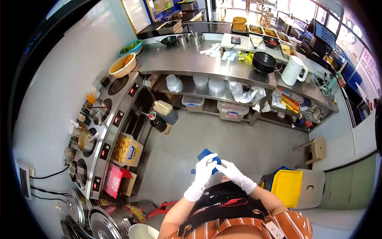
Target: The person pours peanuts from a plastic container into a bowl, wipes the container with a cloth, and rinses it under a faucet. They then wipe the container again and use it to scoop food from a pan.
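Observation:
A folded blue cloth (205, 153) is held up in front of my body, with a corner of it hanging below the fingers. My left hand (206, 166), in a white glove, has its fingers closed around the cloth. From the other side, my right hand (230, 170), also in a white glove, pinches the cloth's right edge. Part of the cloth is hidden behind the gloves. Below the hands is a black apron (219, 203) over an orange striped top.
A steel counter (175, 59) runs across the front, with black bowls (264, 61) and a white kettle (294, 71). Along the left stand cookers (113, 115) with pots. Jugs (164, 109) stand on the floor. At right are a yellow lid (286, 188) and a stool (318, 148).

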### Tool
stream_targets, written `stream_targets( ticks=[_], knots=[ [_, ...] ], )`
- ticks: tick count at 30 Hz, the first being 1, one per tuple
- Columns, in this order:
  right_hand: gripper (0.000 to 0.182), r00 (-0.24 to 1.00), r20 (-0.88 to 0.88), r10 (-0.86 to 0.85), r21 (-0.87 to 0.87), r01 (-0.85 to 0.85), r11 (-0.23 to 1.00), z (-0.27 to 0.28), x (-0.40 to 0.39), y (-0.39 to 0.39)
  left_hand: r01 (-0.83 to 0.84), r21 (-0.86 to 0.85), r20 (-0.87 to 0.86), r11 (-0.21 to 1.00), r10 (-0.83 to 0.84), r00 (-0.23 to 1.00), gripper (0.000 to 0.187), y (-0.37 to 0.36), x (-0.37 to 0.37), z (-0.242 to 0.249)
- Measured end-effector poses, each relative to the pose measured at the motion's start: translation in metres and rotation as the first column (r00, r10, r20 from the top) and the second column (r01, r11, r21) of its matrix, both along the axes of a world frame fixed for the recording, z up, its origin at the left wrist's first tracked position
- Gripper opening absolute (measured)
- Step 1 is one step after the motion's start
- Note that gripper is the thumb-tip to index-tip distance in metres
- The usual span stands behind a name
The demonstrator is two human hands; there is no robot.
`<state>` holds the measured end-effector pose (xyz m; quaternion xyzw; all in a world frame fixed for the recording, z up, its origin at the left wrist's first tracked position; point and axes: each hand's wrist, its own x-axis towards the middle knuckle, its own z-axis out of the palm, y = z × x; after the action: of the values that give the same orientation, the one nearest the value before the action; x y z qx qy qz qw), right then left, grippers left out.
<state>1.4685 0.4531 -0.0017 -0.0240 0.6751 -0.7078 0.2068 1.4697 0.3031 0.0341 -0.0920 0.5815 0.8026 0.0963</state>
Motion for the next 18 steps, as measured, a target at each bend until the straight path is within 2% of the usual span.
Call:
stream_targets(
  ticks=[1,2,3,5,6,7,9,10,11,12,13,15,17,18],
  knots=[
    [0.032,0.992,0.015,0.122,-0.11,-0.12,0.987,0.014,-0.025,-0.007,-0.005,-0.002,0.004,1.0,0.005,1.0,0.03,-0.002,-0.017,0.009],
    [0.024,0.984,0.123,0.13,-0.225,-0.1,0.969,0.028,-0.047,-0.015,-0.085,0.029,-0.029,0.996,0.086,0.996,0.031,-0.007,-0.032,0.02],
    [0.023,0.978,0.122,0.17,-0.34,-0.12,0.933,0.022,-0.069,-0.019,-0.163,0.065,-0.059,0.985,0.166,0.984,0.033,-0.014,-0.05,0.027],
    [0.022,0.973,0.189,0.132,-0.346,-0.06,0.936,0.008,-0.11,-0.033,-0.262,-0.011,-0.061,0.965,0.261,0.963,0.036,-0.038,-0.086,0.031],
    [0.019,0.943,0.324,0.082,-0.466,0.084,0.881,0.013,-0.13,-0.043,-0.32,-0.035,-0.107,0.947,0.315,0.943,0.037,-0.05,-0.104,0.041],
    [0.019,0.942,0.327,0.08,-0.462,0.086,0.883,0.011,-0.15,-0.046,-0.377,-0.135,-0.204,0.916,0.346,0.916,0.034,-0.067,-0.125,0.036],
    [0.016,0.903,0.43,0.013,-0.553,0.251,0.794,0.0,-0.195,-0.053,-0.401,-0.045,-0.113,0.915,0.394,0.912,0.035,-0.102,-0.163,0.038],
    [0.014,0.884,0.461,-0.071,-0.42,0.288,0.861,-0.01,-0.218,-0.052,-0.414,-0.017,-0.114,0.91,0.41,0.905,0.035,-0.122,-0.186,0.03],
    [0.02,0.925,0.346,-0.159,-0.189,0.235,0.954,-0.021,-0.242,-0.051,-0.433,0.005,-0.106,0.901,0.431,0.896,0.035,-0.143,-0.205,0.021],
    [0.026,0.913,0.341,-0.224,-0.171,0.295,0.94,-0.015,-0.262,-0.053,-0.449,-0.077,-0.143,0.89,0.436,0.888,0.035,-0.161,-0.223,0.02],
    [0.032,0.934,0.292,-0.205,-0.175,0.263,0.949,-0.013,-0.282,-0.052,-0.457,-0.074,-0.166,0.886,0.441,0.882,0.037,-0.182,-0.244,0.009],
    [0.038,0.883,0.27,-0.385,0.045,0.388,0.921,-0.015,-0.318,-0.061,-0.409,-0.197,-0.098,0.891,0.397,0.912,0.04,-0.221,-0.284,-0.008],
    [0.039,0.875,0.25,-0.414,-0.036,0.436,0.899,0.0,-0.35,-0.078,-0.29,-0.367,0.019,0.884,0.319,0.948,0.045,-0.249,-0.323,-0.017],
    [0.032,0.9,0.194,-0.391,-0.056,0.409,0.911,0.004,-0.367,-0.088,-0.255,-0.414,0.074,0.874,0.312,0.947,0.052,-0.257,-0.343,-0.015]
  ],
)
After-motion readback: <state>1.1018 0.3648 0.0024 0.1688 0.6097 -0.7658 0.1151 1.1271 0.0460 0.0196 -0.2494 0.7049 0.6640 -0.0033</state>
